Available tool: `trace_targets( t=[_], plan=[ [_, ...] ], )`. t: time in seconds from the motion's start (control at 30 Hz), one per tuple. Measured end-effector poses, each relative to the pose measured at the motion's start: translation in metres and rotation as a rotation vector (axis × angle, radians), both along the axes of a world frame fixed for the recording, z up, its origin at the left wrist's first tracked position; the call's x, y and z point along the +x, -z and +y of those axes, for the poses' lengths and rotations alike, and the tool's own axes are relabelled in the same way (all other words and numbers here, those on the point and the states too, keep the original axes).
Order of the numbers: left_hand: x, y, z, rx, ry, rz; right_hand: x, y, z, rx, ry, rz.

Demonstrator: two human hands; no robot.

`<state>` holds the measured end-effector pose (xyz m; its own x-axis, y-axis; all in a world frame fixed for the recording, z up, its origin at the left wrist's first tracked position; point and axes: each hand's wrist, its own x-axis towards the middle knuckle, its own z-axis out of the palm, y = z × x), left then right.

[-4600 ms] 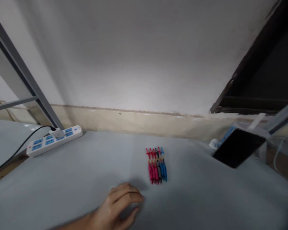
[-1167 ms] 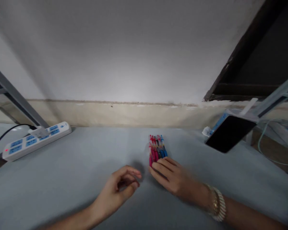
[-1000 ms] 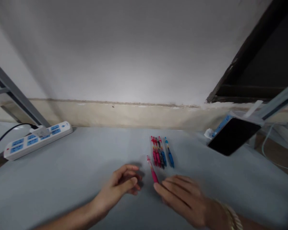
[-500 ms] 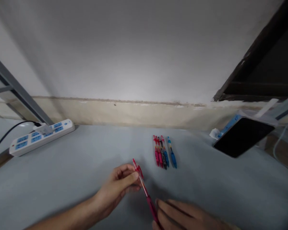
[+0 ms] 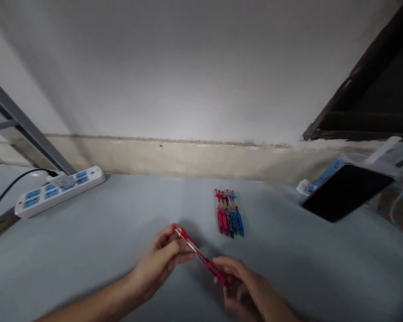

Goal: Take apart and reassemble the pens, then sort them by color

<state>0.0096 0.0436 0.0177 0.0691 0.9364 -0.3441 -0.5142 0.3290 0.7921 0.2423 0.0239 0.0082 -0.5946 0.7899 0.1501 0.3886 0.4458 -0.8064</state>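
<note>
A red pen (image 5: 197, 253) with a clear barrel and dark pink grip is held slantwise above the table, between both hands. My left hand (image 5: 164, 257) pinches its clip end between thumb and fingers. At the grip end, the fingers of my right hand (image 5: 242, 281) close around the pen; some of them are blurred. Beyond the hands, several pens lie side by side on the table: pink ones (image 5: 220, 218), a black one (image 5: 230, 223) and blue ones (image 5: 239, 221). Their grips point toward me.
On the left of the grey table (image 5: 127, 210) lies a white power strip (image 5: 62, 192) with a plug and black cable. A dark-screened phone or tablet (image 5: 349, 192) leans at the right, by a blue-and-white pack (image 5: 325, 174). The wall (image 5: 188, 161) rises behind.
The rightmost blue pen now lies close against the row, where a gap was before. The red pen has tilted flatter, and my right hand has moved up and its fingers have shifted.
</note>
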Motion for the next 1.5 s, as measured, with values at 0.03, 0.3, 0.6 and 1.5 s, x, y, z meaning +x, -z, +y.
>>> trace_targets(
  t=[0.03, 0.3, 0.6, 1.5],
  plan=[
    [0.0, 0.001, 0.0, 0.006, 0.006, 0.001, -0.003, 0.004, 0.002, -0.275, 0.001, 0.052],
    [-0.001, 0.004, -0.003, 0.089, 0.097, 0.128, -0.017, 0.005, 0.016, -1.035, 0.073, 0.171],
    [-0.005, 0.013, -0.005, 0.155, 0.033, 0.296, -0.009, 0.007, 0.012, -0.346, 0.048, -0.098],
    [-0.002, 0.015, -0.009, 0.118, 0.007, 0.303, -0.004, 0.005, 0.022, -0.585, 0.167, 0.222]
  ],
)
